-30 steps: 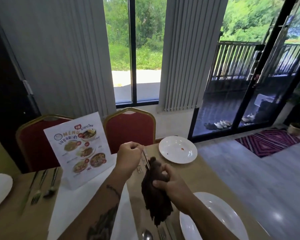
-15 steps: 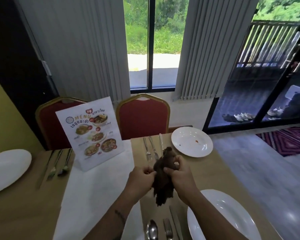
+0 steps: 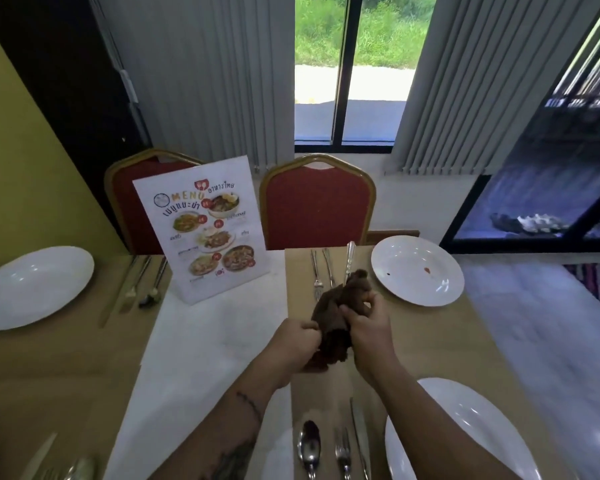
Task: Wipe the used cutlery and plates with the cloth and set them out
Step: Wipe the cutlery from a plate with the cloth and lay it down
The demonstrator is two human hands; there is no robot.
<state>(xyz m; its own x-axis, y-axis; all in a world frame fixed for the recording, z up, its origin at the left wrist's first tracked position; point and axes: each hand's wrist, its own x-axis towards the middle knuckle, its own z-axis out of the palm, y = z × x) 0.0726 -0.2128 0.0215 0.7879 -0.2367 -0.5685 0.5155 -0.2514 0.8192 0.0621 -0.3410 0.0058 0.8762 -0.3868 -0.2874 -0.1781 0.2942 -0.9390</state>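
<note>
My left hand [image 3: 297, 337] and my right hand [image 3: 368, 327] both grip a bunched brown cloth [image 3: 331, 327] above the wooden table [image 3: 430, 341]. A silver cutlery piece [image 3: 350, 261] sticks out of the cloth's top, handle pointing away; its other end is hidden in the cloth. A fork [image 3: 316, 275] and another piece [image 3: 328, 266] lie just beyond the cloth. To their right sits a white plate [image 3: 417, 270] with small red and dark stains. A spoon [image 3: 309, 445], fork [image 3: 342, 452] and knife [image 3: 359, 434] lie near me beside a white plate [image 3: 471, 434].
A menu stand [image 3: 205, 230] rises on the white runner [image 3: 194, 358]. At the left are another white plate [image 3: 32, 287] and cutlery [image 3: 142, 282]. Two red chairs [image 3: 317, 206] stand behind the table, under the window and blinds. Grey floor lies to the right.
The view has tilted down. Both hands have come lower and closer together over the table; my left hand went from the cutlery piece's upper end to the cloth's lower part.
</note>
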